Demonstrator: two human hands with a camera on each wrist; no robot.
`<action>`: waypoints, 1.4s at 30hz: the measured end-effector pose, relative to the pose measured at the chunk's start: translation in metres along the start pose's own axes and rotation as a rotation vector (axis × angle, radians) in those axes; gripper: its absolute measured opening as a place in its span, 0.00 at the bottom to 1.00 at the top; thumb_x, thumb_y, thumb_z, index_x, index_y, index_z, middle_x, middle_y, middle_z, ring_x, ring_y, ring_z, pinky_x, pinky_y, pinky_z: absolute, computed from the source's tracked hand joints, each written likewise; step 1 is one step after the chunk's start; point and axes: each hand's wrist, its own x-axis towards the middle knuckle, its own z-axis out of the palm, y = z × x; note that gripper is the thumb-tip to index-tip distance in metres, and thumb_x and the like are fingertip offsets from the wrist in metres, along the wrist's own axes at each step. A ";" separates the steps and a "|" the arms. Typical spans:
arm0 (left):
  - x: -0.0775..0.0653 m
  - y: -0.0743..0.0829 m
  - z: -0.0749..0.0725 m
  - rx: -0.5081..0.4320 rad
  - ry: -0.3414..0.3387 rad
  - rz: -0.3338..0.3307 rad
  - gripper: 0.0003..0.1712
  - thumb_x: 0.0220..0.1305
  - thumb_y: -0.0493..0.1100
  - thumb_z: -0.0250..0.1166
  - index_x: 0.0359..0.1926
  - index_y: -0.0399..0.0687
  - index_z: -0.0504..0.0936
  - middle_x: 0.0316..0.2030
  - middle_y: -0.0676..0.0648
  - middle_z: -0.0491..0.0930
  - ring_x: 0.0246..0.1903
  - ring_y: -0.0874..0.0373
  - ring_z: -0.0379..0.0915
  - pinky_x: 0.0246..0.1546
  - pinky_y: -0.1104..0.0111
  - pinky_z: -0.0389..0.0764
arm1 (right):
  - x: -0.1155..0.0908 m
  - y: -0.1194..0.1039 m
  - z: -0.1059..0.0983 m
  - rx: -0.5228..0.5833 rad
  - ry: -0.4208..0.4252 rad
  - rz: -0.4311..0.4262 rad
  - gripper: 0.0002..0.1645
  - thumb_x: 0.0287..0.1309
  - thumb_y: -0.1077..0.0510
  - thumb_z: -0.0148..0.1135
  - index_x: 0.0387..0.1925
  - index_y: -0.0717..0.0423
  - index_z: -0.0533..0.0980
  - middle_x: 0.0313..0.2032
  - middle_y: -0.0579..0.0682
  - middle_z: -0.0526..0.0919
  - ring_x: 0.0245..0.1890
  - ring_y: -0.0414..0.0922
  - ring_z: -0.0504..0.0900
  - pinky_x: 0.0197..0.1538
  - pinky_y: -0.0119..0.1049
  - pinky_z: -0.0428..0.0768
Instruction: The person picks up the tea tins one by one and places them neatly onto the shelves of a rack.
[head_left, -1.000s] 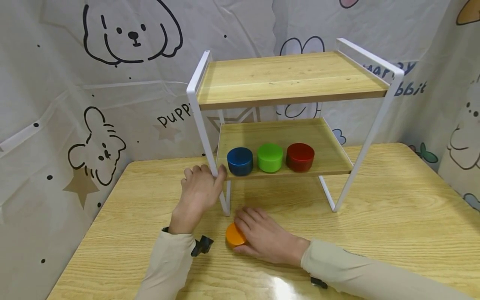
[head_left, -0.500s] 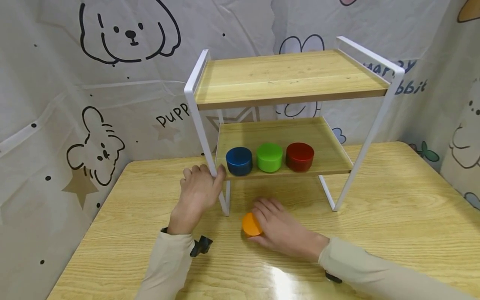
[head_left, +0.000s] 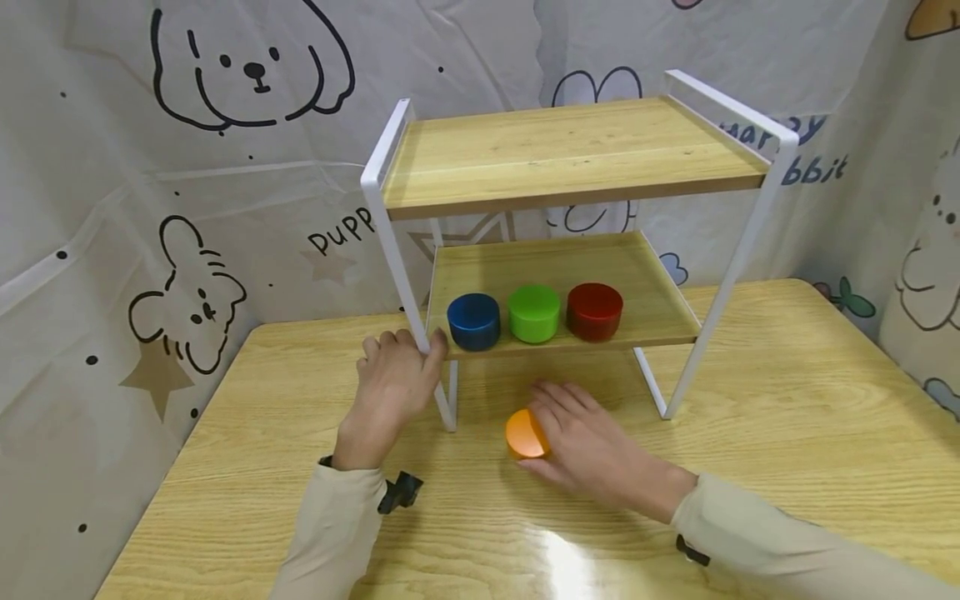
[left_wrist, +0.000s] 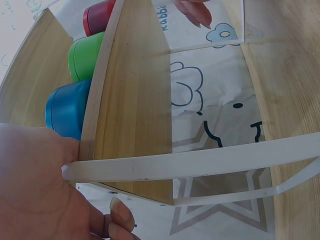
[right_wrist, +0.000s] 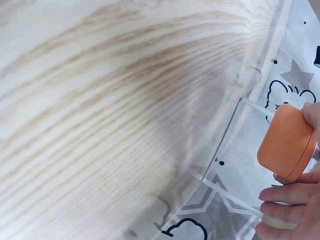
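Observation:
My right hand (head_left: pixel 588 446) holds a small round orange container (head_left: pixel 523 435) between thumb and fingers, in front of the two-tier shelf rack (head_left: pixel 577 154). In the right wrist view the orange container (right_wrist: pixel 286 140) shows a thin seam. Whether it touches the table cannot be told. At the rack's left front leg (head_left: pixel 397 267), my left hand (head_left: pixel 393 379) grips the frame, with the thumb by the lower board's corner. Blue (head_left: pixel 474 323), green (head_left: pixel 534 314) and red (head_left: pixel 595 313) containers of like shape stand in a row along the lower board's front edge.
The rack stands on a wood-grain table (head_left: pixel 247 475). Its white right front leg (head_left: pixel 712 333) slopes down to a floor-level bar. A curtain (head_left: pixel 97 167) with printed cartoon animals hangs behind and at both sides.
My right hand has moved right and farther from me, towards the rack, with the orange container in it. My left hand keeps its grip on the rack.

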 end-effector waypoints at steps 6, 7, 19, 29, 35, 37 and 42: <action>0.000 -0.002 0.001 -0.006 0.001 -0.002 0.33 0.72 0.59 0.36 0.32 0.33 0.71 0.32 0.36 0.67 0.37 0.39 0.60 0.35 0.53 0.64 | -0.002 0.003 -0.005 -0.004 0.010 -0.007 0.39 0.56 0.35 0.62 0.50 0.66 0.74 0.53 0.61 0.79 0.58 0.57 0.73 0.61 0.52 0.68; 0.000 -0.002 0.001 -0.007 0.000 -0.003 0.33 0.72 0.59 0.36 0.32 0.33 0.71 0.32 0.36 0.67 0.37 0.39 0.60 0.35 0.53 0.64 | -0.002 0.003 -0.006 -0.003 0.012 -0.009 0.39 0.56 0.35 0.62 0.50 0.66 0.74 0.53 0.61 0.79 0.58 0.57 0.74 0.61 0.52 0.68; -0.001 -0.004 0.002 -0.022 0.006 -0.014 0.33 0.72 0.59 0.36 0.31 0.34 0.71 0.33 0.36 0.68 0.38 0.38 0.60 0.37 0.52 0.64 | -0.012 0.017 -0.014 0.013 0.024 -0.002 0.38 0.61 0.34 0.55 0.49 0.66 0.73 0.48 0.59 0.80 0.54 0.57 0.76 0.59 0.53 0.70; -0.002 -0.006 0.002 -0.009 -0.008 -0.022 0.33 0.72 0.59 0.35 0.32 0.34 0.71 0.34 0.36 0.68 0.38 0.38 0.60 0.36 0.52 0.64 | -0.018 0.024 -0.022 0.021 0.035 0.030 0.38 0.65 0.32 0.46 0.47 0.66 0.73 0.46 0.59 0.81 0.52 0.57 0.77 0.57 0.52 0.71; 0.001 -0.003 0.002 0.001 -0.035 -0.015 0.34 0.72 0.60 0.34 0.34 0.34 0.71 0.36 0.36 0.68 0.40 0.38 0.59 0.39 0.51 0.64 | -0.021 0.029 -0.027 0.016 0.063 0.044 0.45 0.67 0.30 0.31 0.46 0.67 0.73 0.44 0.60 0.80 0.50 0.58 0.77 0.56 0.53 0.71; 0.002 -0.002 0.001 0.004 -0.033 -0.015 0.34 0.72 0.60 0.34 0.34 0.34 0.71 0.36 0.35 0.68 0.40 0.38 0.59 0.39 0.51 0.64 | -0.021 0.030 -0.030 0.019 0.065 0.046 0.45 0.67 0.30 0.31 0.46 0.67 0.73 0.45 0.60 0.80 0.52 0.59 0.76 0.57 0.54 0.71; 0.002 -0.001 0.000 0.001 -0.027 -0.015 0.34 0.72 0.60 0.34 0.34 0.33 0.71 0.35 0.36 0.68 0.40 0.38 0.59 0.38 0.52 0.64 | -0.022 0.033 -0.035 0.025 0.070 0.049 0.45 0.67 0.30 0.31 0.48 0.68 0.73 0.47 0.61 0.80 0.54 0.60 0.75 0.58 0.55 0.70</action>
